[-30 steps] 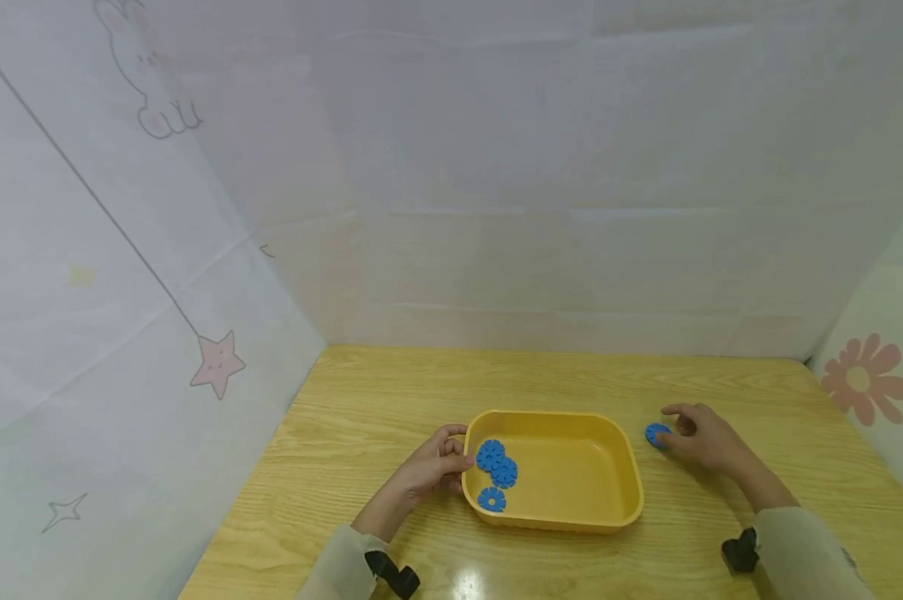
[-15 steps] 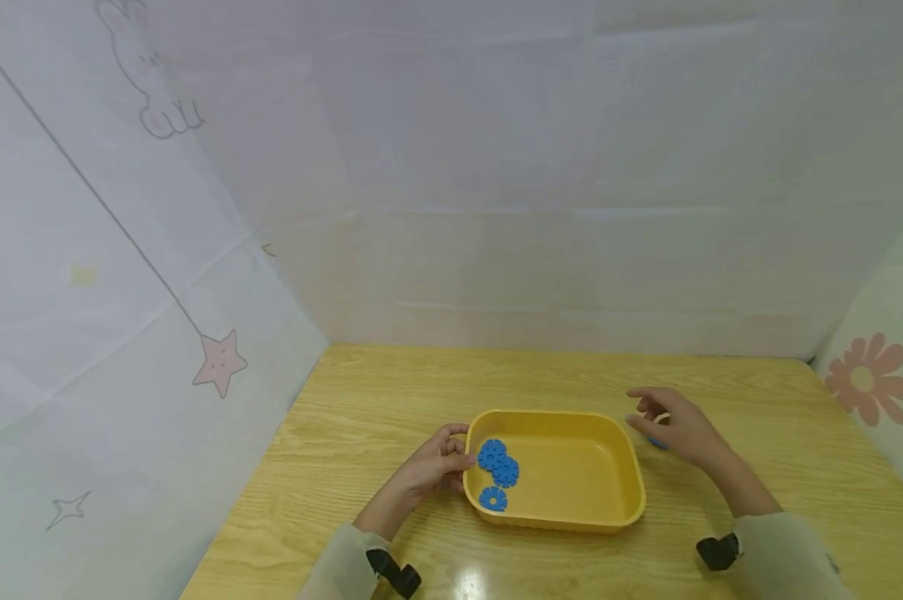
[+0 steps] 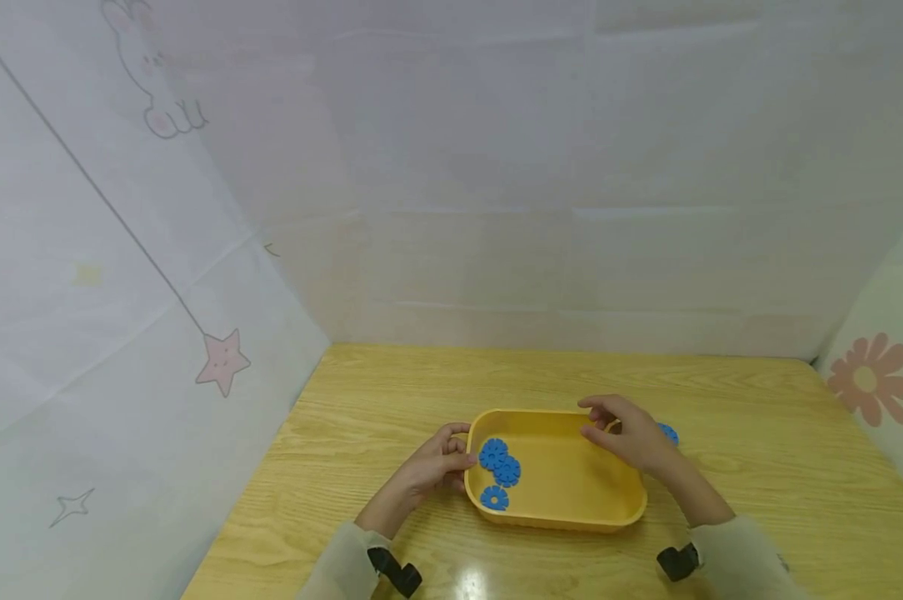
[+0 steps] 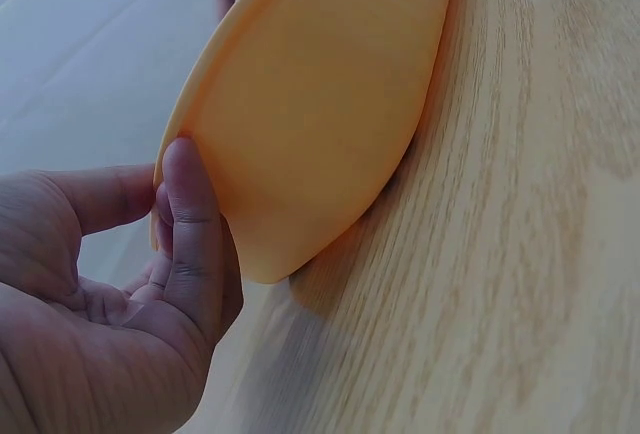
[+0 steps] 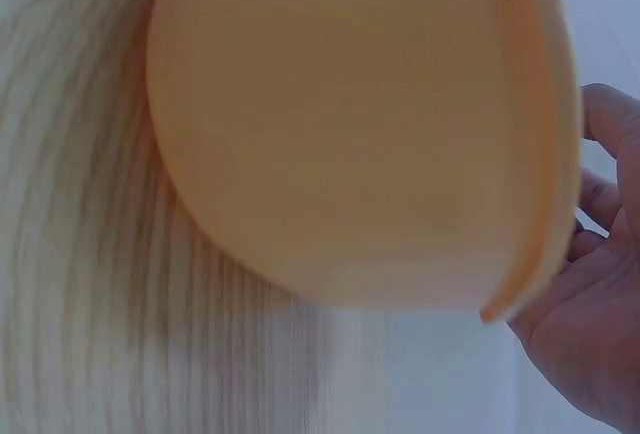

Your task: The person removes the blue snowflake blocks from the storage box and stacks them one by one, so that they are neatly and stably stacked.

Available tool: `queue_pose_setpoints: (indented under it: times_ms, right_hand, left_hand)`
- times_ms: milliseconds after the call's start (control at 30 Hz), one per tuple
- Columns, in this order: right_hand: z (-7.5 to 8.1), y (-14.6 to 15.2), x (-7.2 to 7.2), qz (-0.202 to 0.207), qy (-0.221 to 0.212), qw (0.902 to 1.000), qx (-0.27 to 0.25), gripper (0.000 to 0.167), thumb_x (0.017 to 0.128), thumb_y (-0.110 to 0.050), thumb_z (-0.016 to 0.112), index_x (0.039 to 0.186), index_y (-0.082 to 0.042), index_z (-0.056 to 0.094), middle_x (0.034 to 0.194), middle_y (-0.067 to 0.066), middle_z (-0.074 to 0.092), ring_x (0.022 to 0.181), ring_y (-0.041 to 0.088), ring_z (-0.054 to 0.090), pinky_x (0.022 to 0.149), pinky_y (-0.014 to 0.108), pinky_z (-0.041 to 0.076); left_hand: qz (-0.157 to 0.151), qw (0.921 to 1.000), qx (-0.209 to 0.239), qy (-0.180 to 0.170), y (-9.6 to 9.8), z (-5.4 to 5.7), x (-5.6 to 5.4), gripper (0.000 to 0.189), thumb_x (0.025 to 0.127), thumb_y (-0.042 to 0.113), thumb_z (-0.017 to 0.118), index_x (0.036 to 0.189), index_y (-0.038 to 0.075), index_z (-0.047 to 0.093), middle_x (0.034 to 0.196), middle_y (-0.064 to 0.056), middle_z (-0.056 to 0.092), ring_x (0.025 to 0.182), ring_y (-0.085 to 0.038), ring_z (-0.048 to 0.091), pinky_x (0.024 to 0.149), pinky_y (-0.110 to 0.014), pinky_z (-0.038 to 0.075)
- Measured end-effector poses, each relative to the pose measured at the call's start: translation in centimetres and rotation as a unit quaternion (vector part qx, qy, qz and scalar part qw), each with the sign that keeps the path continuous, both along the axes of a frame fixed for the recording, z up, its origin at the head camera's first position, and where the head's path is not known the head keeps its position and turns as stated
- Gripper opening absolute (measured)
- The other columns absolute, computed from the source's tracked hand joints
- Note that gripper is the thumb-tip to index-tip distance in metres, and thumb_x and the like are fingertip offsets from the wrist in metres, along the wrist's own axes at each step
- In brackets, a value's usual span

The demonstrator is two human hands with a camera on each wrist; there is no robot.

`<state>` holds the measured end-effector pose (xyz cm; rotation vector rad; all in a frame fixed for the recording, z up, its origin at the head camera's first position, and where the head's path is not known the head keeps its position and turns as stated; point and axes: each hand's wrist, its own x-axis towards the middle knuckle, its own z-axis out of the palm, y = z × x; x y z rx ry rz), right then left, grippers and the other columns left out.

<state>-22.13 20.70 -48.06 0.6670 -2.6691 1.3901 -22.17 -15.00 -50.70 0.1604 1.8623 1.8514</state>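
A: What is the left hand point(image 3: 432, 464) holding?

B: It is pinching the yellow tray point(image 3: 564, 492) by its left rim. The thumb is lying over the edge, and the fingers are pressing the outer wall; the left wrist view is showing that grasp closely.

A: Where is the tray sitting?

B: It is resting on the wooden table point(image 3: 391, 383), between the two arms.

A: And what is lying inside?

B: Blue flower-shaped pieces are lying at its left end. At least two overlapping blue pieces point(image 3: 494, 453) are resting by the left wall, and a single blue piece point(image 3: 494, 498) is lying just beside them, in the near left corner.

A: What about the right hand point(image 3: 631, 435)?

B: It is hovering over the tray's far right corner. Thumb and index finger are standing apart, so the grip is looking released. In the right wrist view, the tray is hiding some of the fingertips.

A: Is anything lying beyond the tray?

B: An outer blue piece point(image 3: 670, 433) is lying on the table to the right, and the right hand is partly covering it. Farther out, a pink star point(image 3: 222, 362) is showing on the left cloth point(image 3: 137, 400), and a pink flower point(image 3: 865, 380) on the right.
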Motion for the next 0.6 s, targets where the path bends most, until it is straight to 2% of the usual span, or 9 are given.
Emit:
queue_pose_setpoints:
  times_ms: [200, 433, 600]
  right_hand:
    - [-0.4, -2.1, -0.1, 0.020, -0.026, 0.9994, 0.008, 0.044, 0.095, -0.026, 0.072, 0.132, -0.004, 0.062, 0.111, 0.011, 0.063, 0.092, 0.012, 0.057, 0.079, 0.026, 0.054]
    - [-0.6, -4.2, -0.1, 0.069, -0.032, 0.9971, 0.005, 0.046, 0.096, -0.026, 0.071, 0.134, -0.001, 0.060, 0.109, 0.013, 0.061, 0.090, 0.011, 0.057, 0.077, 0.026, 0.054]
    - [-0.9, -5.6, 0.0, 0.116, -0.038, 0.9924, 0.020, 0.043, 0.097, -0.026, 0.070, 0.134, -0.005, 0.060, 0.108, 0.011, 0.061, 0.090, 0.011, 0.057, 0.075, 0.027, 0.053]
  left_hand:
    - [-0.005, 1.0000, 0.006, 0.002, 0.0, 0.0, 0.0, 0.059, 0.098, 0.004, 0.062, 0.149, 0.001, 0.034, 0.090, -0.002, 0.055, 0.069, -0.014, 0.061, 0.060, -0.027, 0.057]
    - [-0.003, 1.0000, 0.004, 0.001, 0.0, 0.0, -0.1, 0.060, 0.097, 0.005, 0.064, 0.149, 0.001, 0.034, 0.090, -0.003, 0.055, 0.068, -0.013, 0.062, 0.058, -0.025, 0.056]
    - [-0.001, 1.0000, 0.004, -0.002, 0.1, -0.1, 0.0, 0.060, 0.097, 0.005, 0.064, 0.149, 0.002, 0.034, 0.091, -0.003, 0.055, 0.068, -0.013, 0.062, 0.058, -0.025, 0.056]
